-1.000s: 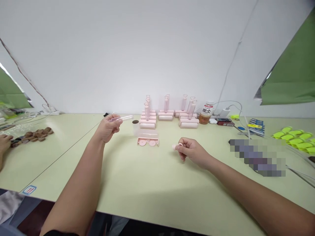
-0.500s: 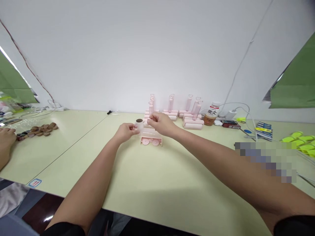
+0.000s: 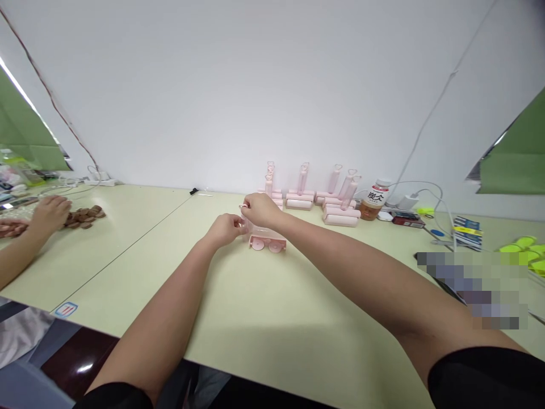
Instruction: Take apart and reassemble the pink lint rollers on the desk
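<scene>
Pink part: a pink base piece [image 3: 267, 243] with two round discs lies flat on the bench [image 3: 272, 318], just in front of both hands.
Clear piece: a small clear plastic tube [image 3: 251, 227] sits between the two hands, mostly hidden by the fingers; its long axis cannot be told.
Left hand: left hand [image 3: 225, 229] is curled, its fingertips pinching the near-left side of the clear piece.
Right hand: right hand [image 3: 258, 209] is closed over the top of the same piece, with a small pale item just showing at the fingertips; what it is cannot be told.
Bearing: the pink base lies directly below and slightly right of the hands, touching or just beside the clear piece.
Nearer hand: right hand, which sits above the base; left hand stands to its left.
Behind: a row of finished pink rollers [image 3: 336, 213] stands upright by the wall, with a drink bottle [image 3: 373, 200] beside it.
Far left: another person's hand [image 3: 49, 213] rests by brown discs [image 3: 85, 217], well apart.
</scene>
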`<state>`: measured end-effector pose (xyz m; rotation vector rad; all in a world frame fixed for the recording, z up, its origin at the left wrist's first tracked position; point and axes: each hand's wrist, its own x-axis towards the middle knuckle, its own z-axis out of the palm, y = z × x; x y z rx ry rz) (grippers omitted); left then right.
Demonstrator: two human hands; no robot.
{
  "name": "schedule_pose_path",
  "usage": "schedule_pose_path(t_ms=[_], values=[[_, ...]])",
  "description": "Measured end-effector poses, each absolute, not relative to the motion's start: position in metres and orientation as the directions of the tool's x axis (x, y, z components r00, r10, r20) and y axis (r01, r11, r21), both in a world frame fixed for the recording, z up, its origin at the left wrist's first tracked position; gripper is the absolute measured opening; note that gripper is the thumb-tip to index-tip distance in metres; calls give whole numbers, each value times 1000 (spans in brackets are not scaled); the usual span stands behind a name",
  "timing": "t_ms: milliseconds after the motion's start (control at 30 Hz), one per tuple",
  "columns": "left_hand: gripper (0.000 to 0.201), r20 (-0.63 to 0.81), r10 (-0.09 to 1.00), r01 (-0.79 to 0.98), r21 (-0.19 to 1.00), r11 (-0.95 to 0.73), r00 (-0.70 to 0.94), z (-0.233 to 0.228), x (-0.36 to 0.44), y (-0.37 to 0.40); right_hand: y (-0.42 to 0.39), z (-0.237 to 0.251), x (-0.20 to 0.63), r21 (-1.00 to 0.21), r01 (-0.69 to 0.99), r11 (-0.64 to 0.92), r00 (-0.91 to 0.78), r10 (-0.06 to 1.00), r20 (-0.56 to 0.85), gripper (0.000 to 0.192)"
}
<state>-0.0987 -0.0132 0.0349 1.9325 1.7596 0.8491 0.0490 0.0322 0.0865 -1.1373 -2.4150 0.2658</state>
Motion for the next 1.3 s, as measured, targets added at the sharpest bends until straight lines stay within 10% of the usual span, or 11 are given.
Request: schedule_pose_path(t_ms=[367,633,933,1300], values=[[28,17,1000,872,490,12,-23,39,-100,-17,33,87,85,-342,760,552,-427,822,377,30],[29,-174,981,926,350,143,-86,73,-102,-44,110,92,170,-267,940,213,-128,944,304,49],[28,-326,853,887,365,-284,407,85,-30,-92,159,65,164,-148,979,141,-124,985,116,35],[34,-389,812,881,369,-296,435,73,-19,-89,141,66,177,-189,964,186,-149,969,196,35]])
